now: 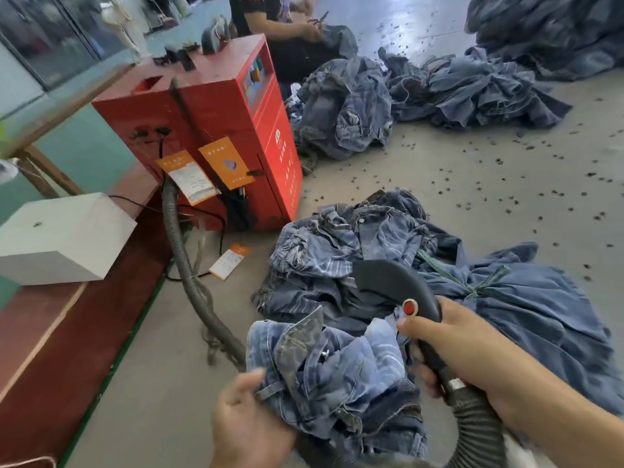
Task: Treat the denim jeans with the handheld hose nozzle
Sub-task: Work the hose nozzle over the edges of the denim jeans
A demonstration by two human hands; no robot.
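Right grip (462, 336) on nozzle (395, 282), jeans (337, 376) beside

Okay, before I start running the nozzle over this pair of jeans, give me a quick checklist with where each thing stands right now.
1. Right hand grips the nozzle: ok.
2. Thumb near the red button: ok; whether it is pressed, cannot tell.
3. Left hand holds the jeans: ok.
4. Jeans spread flat: not ok, they are bunched.
5. Nozzle mouth on the held jeans: not ok, it points past them toward the pile.
6. Hose free of kinks: cannot tell, part is hidden.
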